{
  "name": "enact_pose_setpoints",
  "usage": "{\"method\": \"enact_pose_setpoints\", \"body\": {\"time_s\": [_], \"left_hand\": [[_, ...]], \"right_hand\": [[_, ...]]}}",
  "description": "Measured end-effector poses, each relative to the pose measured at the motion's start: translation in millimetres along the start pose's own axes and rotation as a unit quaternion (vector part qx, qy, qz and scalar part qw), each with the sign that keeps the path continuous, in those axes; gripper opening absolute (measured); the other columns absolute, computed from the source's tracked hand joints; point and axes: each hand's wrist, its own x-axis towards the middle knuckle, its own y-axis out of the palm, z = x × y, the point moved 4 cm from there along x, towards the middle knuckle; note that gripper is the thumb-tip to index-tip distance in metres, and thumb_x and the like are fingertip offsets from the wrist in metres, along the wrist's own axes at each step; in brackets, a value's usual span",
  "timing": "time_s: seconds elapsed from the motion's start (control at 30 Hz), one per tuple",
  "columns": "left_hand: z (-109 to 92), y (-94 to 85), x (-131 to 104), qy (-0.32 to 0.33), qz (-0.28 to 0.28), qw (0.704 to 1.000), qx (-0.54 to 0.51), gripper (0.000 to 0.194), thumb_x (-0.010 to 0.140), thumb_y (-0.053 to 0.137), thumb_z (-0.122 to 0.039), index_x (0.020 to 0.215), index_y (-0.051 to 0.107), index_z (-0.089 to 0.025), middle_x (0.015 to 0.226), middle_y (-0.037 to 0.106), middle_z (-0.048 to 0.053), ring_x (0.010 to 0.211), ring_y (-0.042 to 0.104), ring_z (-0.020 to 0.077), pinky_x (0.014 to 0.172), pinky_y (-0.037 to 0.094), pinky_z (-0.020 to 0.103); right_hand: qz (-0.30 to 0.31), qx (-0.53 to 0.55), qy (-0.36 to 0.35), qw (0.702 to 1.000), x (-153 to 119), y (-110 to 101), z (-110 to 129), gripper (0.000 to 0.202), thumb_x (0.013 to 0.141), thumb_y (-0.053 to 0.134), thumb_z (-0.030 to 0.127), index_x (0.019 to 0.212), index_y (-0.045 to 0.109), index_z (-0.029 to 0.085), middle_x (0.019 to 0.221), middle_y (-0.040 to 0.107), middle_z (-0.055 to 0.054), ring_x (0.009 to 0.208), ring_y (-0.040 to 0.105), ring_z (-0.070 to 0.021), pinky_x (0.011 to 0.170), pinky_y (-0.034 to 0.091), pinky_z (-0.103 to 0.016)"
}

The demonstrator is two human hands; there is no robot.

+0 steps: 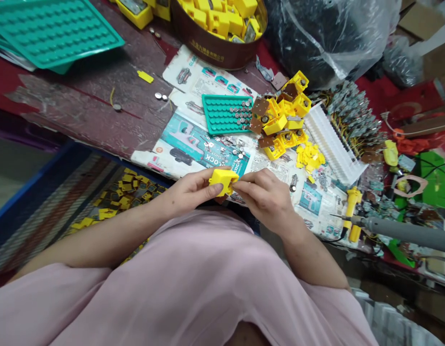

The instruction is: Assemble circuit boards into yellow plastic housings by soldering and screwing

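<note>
My left hand (197,190) grips a small yellow plastic casing (222,180) between thumb and fingers, just over the table's front edge. At the casing's right side, my right hand (267,198) is closed in a pinch; whatever its fingertips hold is hidden. Beyond my hands lies a teal tray (218,115) with button cells in its right part. Loose small metal parts (225,144) are scattered in front of that tray. To its right is a pile of yellow casings (280,122), some with brown plates attached, beside small yellow pieces (309,156).
A round tin (218,54) of yellow casings stands at the back, near a black bag (323,38). Larger teal trays (56,31) lie at left. A soldering iron (388,227) points in from the right. Below left, a bin (59,192) holds many yellow pieces.
</note>
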Motion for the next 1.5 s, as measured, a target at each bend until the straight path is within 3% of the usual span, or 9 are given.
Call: {"method": "enact_pose_setpoints", "body": {"time_s": [0.17,0.33,0.47,0.6,0.77,0.93,1.2,1.33,1.5], "left_hand": [[2,-14.0,3,0.003,-0.039,0.999,-0.029,0.049,0.076,0.079,-0.044,0.117,0.071,-0.018,0.092,0.073,0.006,0.072,0.067,0.0186,0.069,0.055,0.028],[3,-17.6,6,0.0,-0.043,0.997,-0.06,0.051,0.075,0.079,-0.043,0.118,0.07,-0.018,0.09,0.072,0.007,0.069,0.067,0.0191,0.066,0.055,0.03],[2,-16.3,6,-0.004,-0.036,0.997,-0.075,0.056,0.072,0.082,-0.047,0.117,0.069,-0.017,0.092,0.073,0.006,0.068,0.065,0.018,0.065,0.056,0.03],[0,-17.1,8,-0.008,-0.035,0.994,-0.103,0.044,0.076,0.08,-0.04,0.112,0.07,-0.017,0.096,0.074,0.007,0.078,0.068,0.0196,0.069,0.057,0.03],[3,-16.4,14,-0.014,-0.01,0.99,-0.139,0.038,0.076,0.081,-0.043,0.1,0.072,-0.015,0.096,0.074,0.007,0.084,0.069,0.0188,0.072,0.058,0.027],[7,-7.5,18,-0.001,0.017,0.993,-0.113,0.051,0.075,0.081,-0.048,0.114,0.069,-0.017,0.102,0.074,0.006,0.082,0.07,0.0186,0.07,0.058,0.027],[18,0.7,13,0.014,0.0,1.0,0.0,0.064,0.082,0.072,-0.051,0.136,0.058,-0.018,0.111,0.072,0.005,0.09,0.069,0.0196,0.082,0.056,0.029],[19,0.6,10,0.02,0.014,1.0,0.01,0.062,0.083,0.072,-0.052,0.133,0.061,-0.018,0.106,0.073,0.005,0.086,0.067,0.0176,0.082,0.055,0.028],[16,-4.6,9,0.009,0.004,1.0,-0.007,0.062,0.079,0.074,-0.053,0.13,0.064,-0.019,0.104,0.074,0.006,0.086,0.068,0.0203,0.08,0.056,0.03]], "right_hand": [[0.021,-0.049,0.135,0.989,9,20,-54,0.019,0.096,0.057,0.027,0.094,0.075,0.025,0.091,0.071,-0.005,0.085,0.065,-0.0185,0.073,0.05,-0.032],[0.106,-0.084,0.162,0.977,17,51,-82,0.019,0.094,0.059,0.032,0.097,0.077,0.025,0.091,0.07,-0.007,0.087,0.063,-0.0213,0.071,0.048,-0.033],[0.115,-0.061,0.175,0.976,19,54,-82,0.02,0.094,0.058,0.028,0.096,0.077,0.022,0.09,0.07,-0.008,0.089,0.065,-0.0216,0.077,0.052,-0.034],[0.02,0.017,0.195,0.981,19,37,-72,0.018,0.094,0.06,0.03,0.096,0.076,0.023,0.089,0.074,-0.006,0.081,0.068,-0.018,0.073,0.054,-0.032],[-0.059,0.252,0.266,0.929,11,21,-49,0.012,0.086,0.069,0.034,0.09,0.075,0.024,0.084,0.077,0.0,0.066,0.068,-0.0119,0.054,0.054,-0.025],[-0.091,0.287,0.241,0.923,5,16,-29,0.018,0.087,0.07,0.027,0.105,0.07,0.025,0.087,0.077,0.002,0.07,0.071,-0.0106,0.057,0.058,-0.023],[-0.159,0.034,0.075,0.984,-5,11,-2,0.009,0.088,0.069,0.015,0.094,0.07,0.022,0.086,0.071,-0.003,0.079,0.069,-0.0114,0.069,0.058,-0.023],[-0.133,-0.04,0.027,0.99,-12,16,5,0.011,0.088,0.068,0.016,0.098,0.07,0.022,0.083,0.07,-0.003,0.075,0.067,-0.0109,0.063,0.054,-0.022],[-0.085,0.041,0.049,0.994,-5,16,-18,0.013,0.093,0.062,0.018,0.1,0.073,0.021,0.089,0.073,-0.003,0.077,0.068,-0.0101,0.068,0.055,-0.022]]}}
